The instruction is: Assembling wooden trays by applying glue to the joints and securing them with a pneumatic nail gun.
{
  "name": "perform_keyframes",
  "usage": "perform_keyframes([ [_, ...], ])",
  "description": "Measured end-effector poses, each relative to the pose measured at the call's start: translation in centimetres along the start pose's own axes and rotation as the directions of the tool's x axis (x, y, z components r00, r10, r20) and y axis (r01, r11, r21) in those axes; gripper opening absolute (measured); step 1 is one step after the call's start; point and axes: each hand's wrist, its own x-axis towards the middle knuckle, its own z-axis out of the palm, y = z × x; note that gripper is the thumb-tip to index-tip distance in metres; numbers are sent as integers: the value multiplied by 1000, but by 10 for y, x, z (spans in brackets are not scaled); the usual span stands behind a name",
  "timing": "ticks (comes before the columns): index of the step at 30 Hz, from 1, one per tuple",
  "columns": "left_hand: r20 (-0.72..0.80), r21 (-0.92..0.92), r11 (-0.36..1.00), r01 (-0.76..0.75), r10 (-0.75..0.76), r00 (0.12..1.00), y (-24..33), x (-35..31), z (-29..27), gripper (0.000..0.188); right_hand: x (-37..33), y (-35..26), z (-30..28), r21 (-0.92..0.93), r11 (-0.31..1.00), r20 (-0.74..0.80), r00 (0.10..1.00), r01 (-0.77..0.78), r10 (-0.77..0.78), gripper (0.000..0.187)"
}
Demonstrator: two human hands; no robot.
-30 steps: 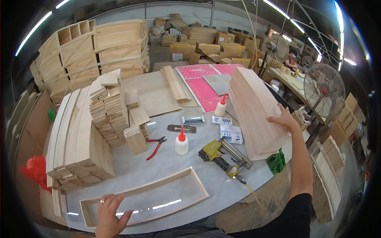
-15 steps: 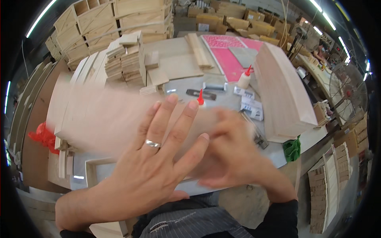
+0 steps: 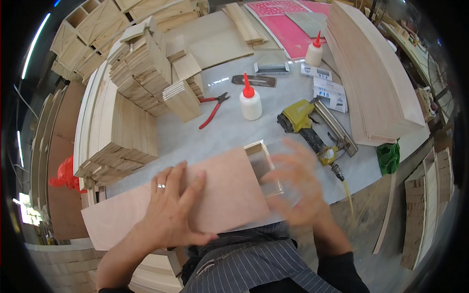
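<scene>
A thin pinkish plywood panel (image 3: 229,188) lies across a narrow rectangular wooden frame (image 3: 274,168), whose right end shows beyond the panel. Flat on the panel rests my left hand (image 3: 171,202), its fingers spread and a ring on one of them. My right hand (image 3: 300,183) hovers by the uncovered end of the frame; motion smears its fingers. Beyond the hands stand a white glue bottle (image 3: 251,105) with a red tip and a yellow-and-black nail gun (image 3: 305,122) lying on its side.
Stacks of light wooden boards (image 3: 119,129) fill the left of the table. Red-handled pliers (image 3: 213,110) lie near them. A tall stack of plywood panels (image 3: 371,83) borders the right, beside small boxes (image 3: 330,93), a second glue bottle (image 3: 313,53) and a green cloth (image 3: 388,158).
The panel, raised and blurred before, is now down on the frame. My left hand has come lower and left with it. My right hand has shifted right, off the panel.
</scene>
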Motion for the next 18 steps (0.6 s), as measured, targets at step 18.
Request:
perform_keyframes([
  [18,-22,-64,993,-100,99,995,4,77,53,116,-91,44,49,386,875,-177,907,-293,381,65],
])
